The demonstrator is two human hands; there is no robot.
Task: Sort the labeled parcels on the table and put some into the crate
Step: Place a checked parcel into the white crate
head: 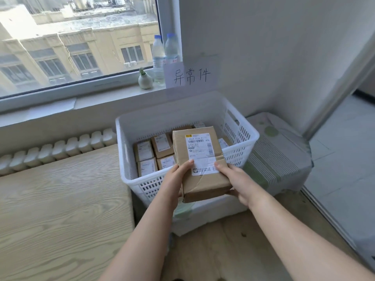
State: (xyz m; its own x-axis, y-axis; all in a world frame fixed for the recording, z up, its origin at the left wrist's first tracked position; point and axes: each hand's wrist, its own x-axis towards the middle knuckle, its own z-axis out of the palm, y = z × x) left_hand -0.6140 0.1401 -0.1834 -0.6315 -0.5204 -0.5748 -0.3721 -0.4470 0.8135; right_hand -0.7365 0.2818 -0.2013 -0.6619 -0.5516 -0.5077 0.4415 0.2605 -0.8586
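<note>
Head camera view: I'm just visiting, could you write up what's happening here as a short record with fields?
Held item: brown parcel, label facing up, over the near side of the crate
Left hand: grips the parcel's left edge, thumb on top
Right hand: grips its right edge, thumb on top
Crate: white, slotted walls, beside the wooden table
Inside crate: several smaller parcels, labeled
Sign: handwritten paper sign above the crate's back rim
Windowsill: two water bottles, small potted plant

Brown parcel [199, 163] w/ white label [200, 153]; white crate [239, 136].
</note>
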